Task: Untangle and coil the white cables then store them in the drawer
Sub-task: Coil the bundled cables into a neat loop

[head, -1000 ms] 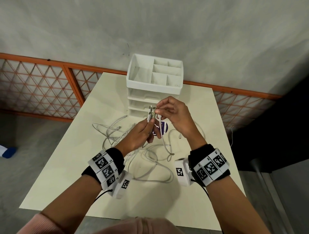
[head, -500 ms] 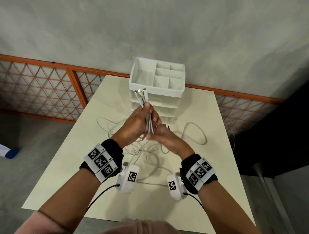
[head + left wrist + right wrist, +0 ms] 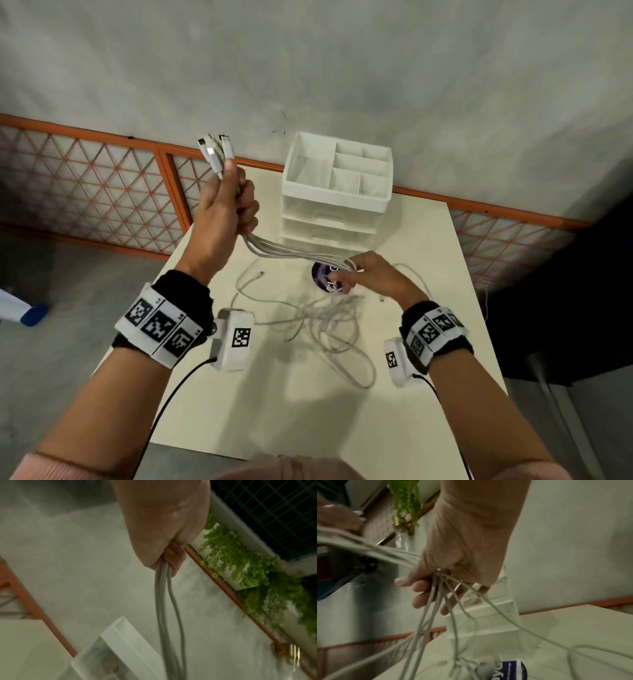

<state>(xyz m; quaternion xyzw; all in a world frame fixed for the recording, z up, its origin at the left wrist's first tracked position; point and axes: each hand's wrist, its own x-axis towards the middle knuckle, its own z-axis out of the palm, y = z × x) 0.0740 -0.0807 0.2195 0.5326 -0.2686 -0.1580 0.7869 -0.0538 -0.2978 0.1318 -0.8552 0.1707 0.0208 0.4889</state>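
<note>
My left hand (image 3: 228,205) is raised above the table's far left and grips a bundle of white cables (image 3: 294,253), whose plug ends (image 3: 215,148) stick up above the fist. The strands run down and right to my right hand (image 3: 368,275), which holds them loosely between thumb and curled fingers. In the right wrist view the cables (image 3: 436,601) fan out below the right hand (image 3: 453,577). The left wrist view shows the left hand (image 3: 164,536) fisted round the cables (image 3: 164,601). The slack lies tangled (image 3: 329,322) on the table. The white drawer unit (image 3: 334,202) stands at the back, its drawers closed.
A round purple object (image 3: 323,277) lies on the cream table (image 3: 308,411) under my right hand. The organiser tray (image 3: 339,168) tops the drawer unit. An orange lattice railing (image 3: 85,185) and grey wall run behind. The table's right edge borders a dark area.
My left hand has lifted up and to the left with the plug ends. My right hand has slid along the bundle to the right, pulling the strands out between the hands.
</note>
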